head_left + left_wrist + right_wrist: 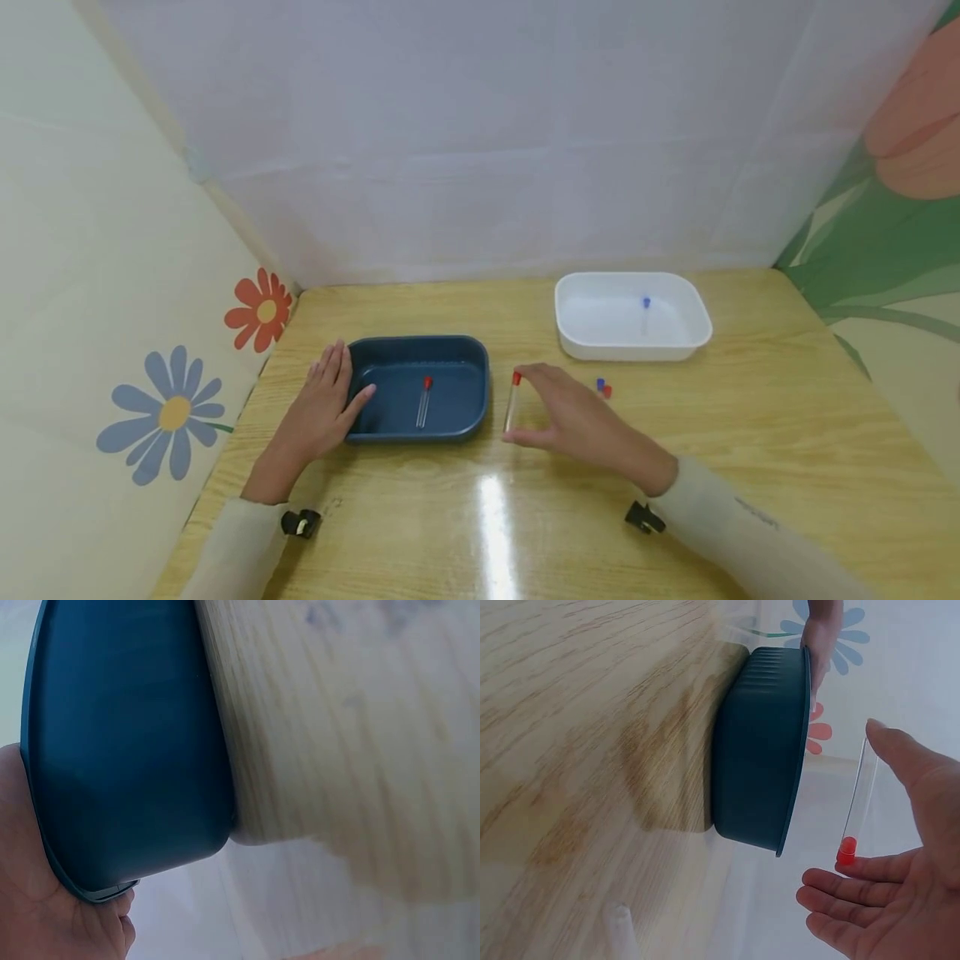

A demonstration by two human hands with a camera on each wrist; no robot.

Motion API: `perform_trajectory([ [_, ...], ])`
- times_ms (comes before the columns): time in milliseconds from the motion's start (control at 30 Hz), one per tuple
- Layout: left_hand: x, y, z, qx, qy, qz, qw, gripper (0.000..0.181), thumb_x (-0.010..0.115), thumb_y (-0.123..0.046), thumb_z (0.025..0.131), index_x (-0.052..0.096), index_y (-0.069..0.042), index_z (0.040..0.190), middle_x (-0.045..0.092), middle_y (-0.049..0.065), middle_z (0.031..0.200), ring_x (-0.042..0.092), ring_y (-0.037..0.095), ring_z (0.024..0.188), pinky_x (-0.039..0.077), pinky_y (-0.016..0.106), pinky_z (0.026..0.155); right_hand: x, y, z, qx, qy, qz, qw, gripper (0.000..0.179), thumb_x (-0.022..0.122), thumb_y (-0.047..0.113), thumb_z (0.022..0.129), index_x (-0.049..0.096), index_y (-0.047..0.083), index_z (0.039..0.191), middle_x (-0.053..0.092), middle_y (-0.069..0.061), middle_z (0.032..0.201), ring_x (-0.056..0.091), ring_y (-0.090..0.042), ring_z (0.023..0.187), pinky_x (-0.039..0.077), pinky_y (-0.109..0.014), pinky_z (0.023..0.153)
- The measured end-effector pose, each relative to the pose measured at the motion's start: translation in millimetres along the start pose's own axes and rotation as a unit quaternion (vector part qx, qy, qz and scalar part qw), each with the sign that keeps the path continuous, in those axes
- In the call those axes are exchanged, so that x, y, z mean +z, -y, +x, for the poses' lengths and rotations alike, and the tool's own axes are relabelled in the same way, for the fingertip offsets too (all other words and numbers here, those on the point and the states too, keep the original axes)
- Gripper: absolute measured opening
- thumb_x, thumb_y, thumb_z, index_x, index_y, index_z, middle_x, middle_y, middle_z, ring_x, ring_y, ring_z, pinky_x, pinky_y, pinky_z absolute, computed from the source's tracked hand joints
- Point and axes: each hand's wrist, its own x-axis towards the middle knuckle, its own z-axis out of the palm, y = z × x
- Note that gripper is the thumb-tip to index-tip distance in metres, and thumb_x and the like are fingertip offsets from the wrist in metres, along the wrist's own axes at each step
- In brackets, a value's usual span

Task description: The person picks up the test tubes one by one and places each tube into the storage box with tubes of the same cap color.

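My left hand (318, 412) rests on the left rim of a dark blue tray (420, 437), fingers straight and thumb over the inside. In the left wrist view its palm touches the tray's rim. A clear test tube with a red cap (425, 404) lies in this tray. Right of the tray, my right hand (573, 417) pinches another red-capped test tube (512, 404) by its two ends, thumb at the glass end and a finger at the cap. The right wrist view shows this tube (860, 791) held apart from the tray's wall.
A white tray (633, 353) stands at the back right, holding a blue-capped tube (646, 312). Beyond my right hand a blue cap (600, 384) and a red cap (608, 391) show on the table; what adjoins them is hidden. Walls border the table's back and sides.
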Motion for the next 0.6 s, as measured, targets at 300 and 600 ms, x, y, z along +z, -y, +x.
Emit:
perform_trajectory([
  [300, -1.0, -1.3, 0.6, -0.002, -0.001, -0.001, 1.0, 0.085, 0.039, -0.05, 0.108, 0.003, 0.01, 0.158, -0.003, 0.026, 0.167, -0.005, 0.042, 0.154, -0.001, 0.054, 0.124, 0, 10, 7.2, 0.001, 0.005, 0.005, 1.0, 0.095, 0.075, 0.062, 0.083, 0.042, 0.006, 0.153, 0.047, -0.015, 0.153, 0.044, -0.033, 0.141, 0.043, -0.051, 0.11],
  [600, -1.3, -1.9, -2.1, -0.007, 0.0, 0.001, 1.0, 0.086, 0.04, -0.05, 0.108, 0.004, 0.01, 0.158, -0.002, 0.027, 0.167, -0.004, 0.042, 0.154, -0.001, 0.054, 0.124, 5, 18, 17.0, -0.006, 0.01, 0.012, 0.9999, 0.096, 0.073, 0.067, 0.083, 0.043, 0.007, 0.153, 0.046, -0.012, 0.154, 0.045, -0.03, 0.14, 0.045, -0.049, 0.109],
])
